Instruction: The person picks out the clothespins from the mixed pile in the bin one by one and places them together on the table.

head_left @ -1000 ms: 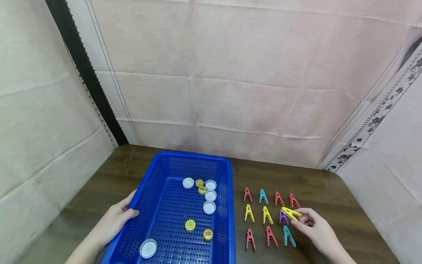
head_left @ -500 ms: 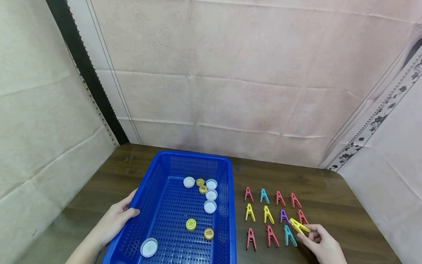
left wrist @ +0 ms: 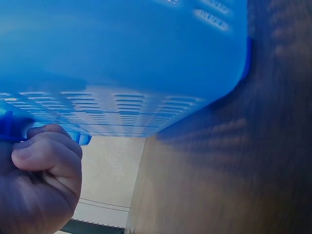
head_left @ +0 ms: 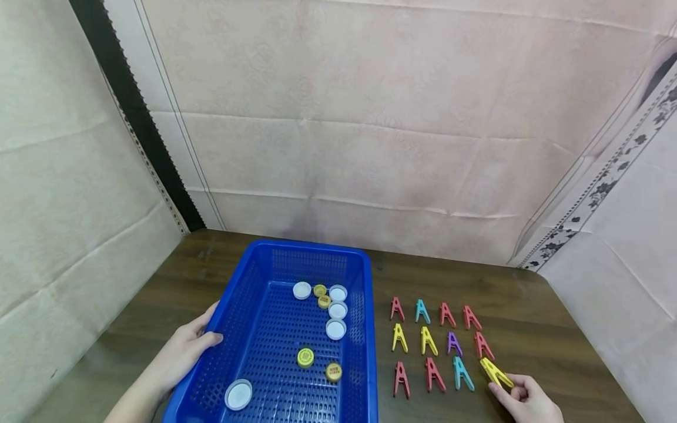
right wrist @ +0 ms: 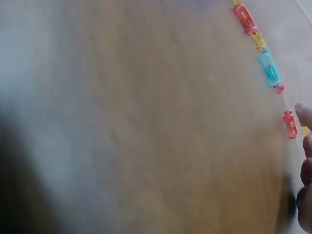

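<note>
My left hand grips the left rim of a blue plastic basket; in the left wrist view its curled fingers are at the basket's edge. Between thumb and fingers my right hand pinches a yellow clothespin, at the right end of the nearest row of clothespins. A teal clothespin lies to its left and a red clothespin just beyond it. In the right wrist view only part of the right hand shows at the edge, with a sliver of yellow.
Several red, yellow, teal and purple clothespins lie in three rows on the dark wooden table, right of the basket. Inside the basket are several bottle caps, among them a white cap and a yellow cap. Pale cloth walls surround the table.
The right hand has carried the yellow clothespin right and nearer, from over the purple clothespin to the end of the near row. A red clothespin it covered now shows. The left hand stays put.
</note>
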Motion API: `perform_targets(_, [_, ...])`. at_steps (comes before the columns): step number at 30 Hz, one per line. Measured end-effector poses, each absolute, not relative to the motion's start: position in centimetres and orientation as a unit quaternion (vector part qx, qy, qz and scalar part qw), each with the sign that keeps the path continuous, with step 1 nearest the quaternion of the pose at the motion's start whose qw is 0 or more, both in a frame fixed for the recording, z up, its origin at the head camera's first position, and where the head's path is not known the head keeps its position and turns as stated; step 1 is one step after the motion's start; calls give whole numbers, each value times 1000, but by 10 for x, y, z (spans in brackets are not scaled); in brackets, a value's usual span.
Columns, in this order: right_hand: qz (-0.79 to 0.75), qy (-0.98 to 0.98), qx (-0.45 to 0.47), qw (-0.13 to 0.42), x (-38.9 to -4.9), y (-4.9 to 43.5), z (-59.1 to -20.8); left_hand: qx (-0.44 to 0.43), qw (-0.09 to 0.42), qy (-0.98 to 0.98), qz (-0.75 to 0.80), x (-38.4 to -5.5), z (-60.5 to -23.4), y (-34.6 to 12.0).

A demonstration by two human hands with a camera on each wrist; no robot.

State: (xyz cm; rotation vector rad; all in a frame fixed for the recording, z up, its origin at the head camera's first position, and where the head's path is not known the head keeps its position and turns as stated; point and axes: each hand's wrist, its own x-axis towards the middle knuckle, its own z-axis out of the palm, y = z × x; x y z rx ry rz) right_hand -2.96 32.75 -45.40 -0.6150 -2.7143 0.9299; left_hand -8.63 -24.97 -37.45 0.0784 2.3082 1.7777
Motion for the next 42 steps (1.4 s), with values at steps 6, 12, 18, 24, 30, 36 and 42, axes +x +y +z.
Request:
perform_targets(6, [282, -929, -228, 75, -30, 328, -458, 23, 118, 781, 612, -86, -375, -250])
perform_targets(12, [265, -943, -200, 21, -33, 329, -455, 27, 115, 783, 610, -86, -374, -250])
perform_targets(18, [252, -949, -189, 9, -36, 328, -454, 26, 115, 780, 615, -86, -375, -250])
perform_targets(24, [238, -950, -198, 38, -35, 326, -459, 25, 114, 785, 608, -88, -376, -251])
perform_targets(30, [228, -950, -209, 51, -35, 324, -462, 23, 111, 791, 601, -88, -377, -251])
perform_targets(36, [231, -948, -215, 39, -35, 323, -462, 28, 114, 791, 601, -88, -375, -251])
perform_targets(42, [230, -948, -218, 26, -36, 322, -460, 24, 111, 784, 610, -88, -376, -250])
